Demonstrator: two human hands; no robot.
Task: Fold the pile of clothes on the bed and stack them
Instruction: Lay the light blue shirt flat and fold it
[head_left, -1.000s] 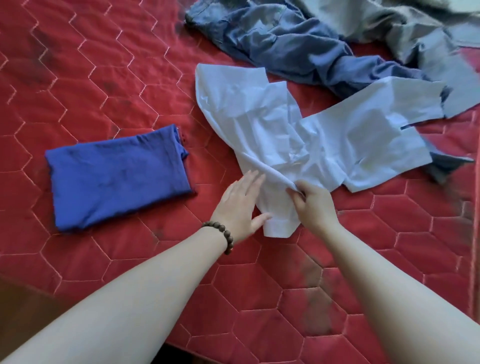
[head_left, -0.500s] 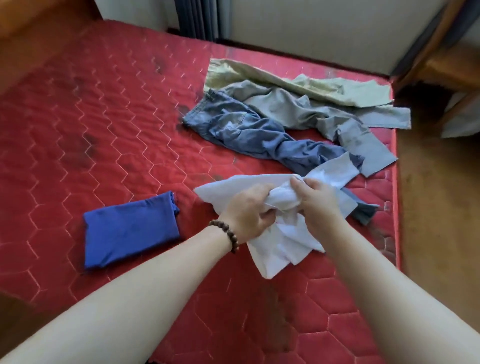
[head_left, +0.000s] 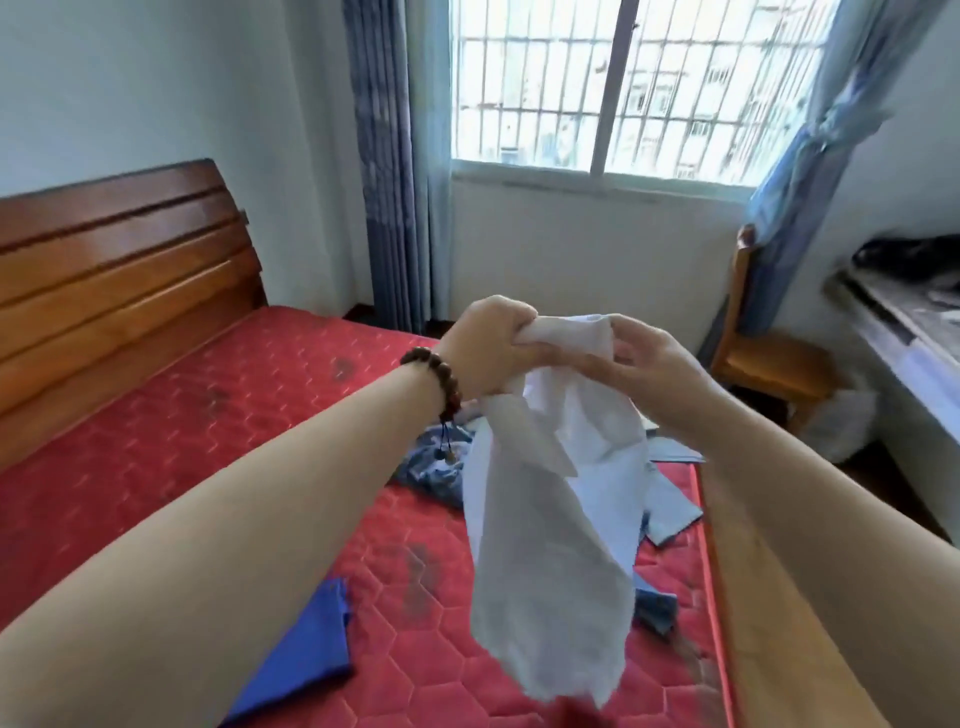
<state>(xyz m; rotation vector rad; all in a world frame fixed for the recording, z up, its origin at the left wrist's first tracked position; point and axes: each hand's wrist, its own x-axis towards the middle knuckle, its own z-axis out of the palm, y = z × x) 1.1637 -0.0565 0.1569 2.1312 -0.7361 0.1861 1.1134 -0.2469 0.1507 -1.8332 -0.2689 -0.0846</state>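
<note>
A pale white shirt (head_left: 545, 551) hangs in the air above the red mattress (head_left: 218, 415), bunched at its top. My left hand (head_left: 488, 343), with a bead bracelet on the wrist, is clenched on that bunched top. My right hand (head_left: 654, 364) pinches the same cloth just to the right, fingers touching the fabric. A folded blue garment (head_left: 301, 654) lies on the mattress at the lower left, partly hidden by my left forearm. Blue jeans (head_left: 436, 467) lie crumpled behind the hanging shirt, mostly hidden.
A wooden headboard (head_left: 114, 275) stands at the left. Curtains (head_left: 389, 171) frame a barred window (head_left: 623, 83) straight ahead. A wooden chair (head_left: 763, 358) sits beyond the bed's right edge, with a desk (head_left: 904, 332) at the far right.
Both hands have lifted the white shirt off the mattress to chest height. The view has tilted up from the bed to the window and headboard.
</note>
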